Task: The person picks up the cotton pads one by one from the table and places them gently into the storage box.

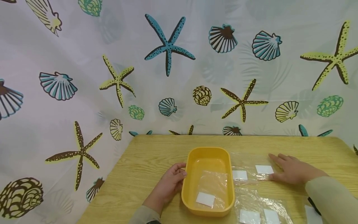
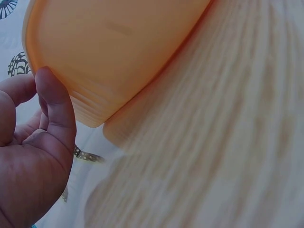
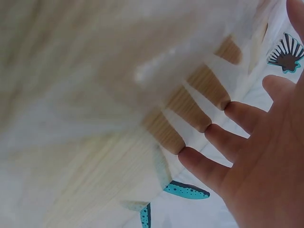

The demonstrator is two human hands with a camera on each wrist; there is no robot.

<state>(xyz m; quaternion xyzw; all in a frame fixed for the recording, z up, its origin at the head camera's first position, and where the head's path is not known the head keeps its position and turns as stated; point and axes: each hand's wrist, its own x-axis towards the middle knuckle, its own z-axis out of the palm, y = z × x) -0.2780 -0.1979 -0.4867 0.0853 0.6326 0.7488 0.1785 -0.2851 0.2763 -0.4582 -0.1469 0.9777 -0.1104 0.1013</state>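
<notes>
A yellow plastic tub (image 1: 208, 160) stands on the wooden table. My left hand (image 1: 169, 185) grips its left side, the thumb (image 2: 56, 97) against the wall near the rim. Inside the tub lies a clear plastic bag (image 1: 215, 180) with a white label. To the tub's right, clear bags with white labels lie flat, one of them a labelled bag (image 1: 264, 169) beside my right hand (image 1: 295, 169). That hand's fingers are spread and extended, holding nothing. In the right wrist view its fingertips (image 3: 187, 154) meet a glossy surface; whether they touch the bag, I cannot tell.
More clear bags (image 1: 260, 200) with white labels lie at the table's front, right of the tub. Another white label (image 1: 312, 214) shows beneath the right sleeve. Behind the table (image 1: 156, 149) hangs a curtain (image 1: 184, 93) printed with starfish and shells.
</notes>
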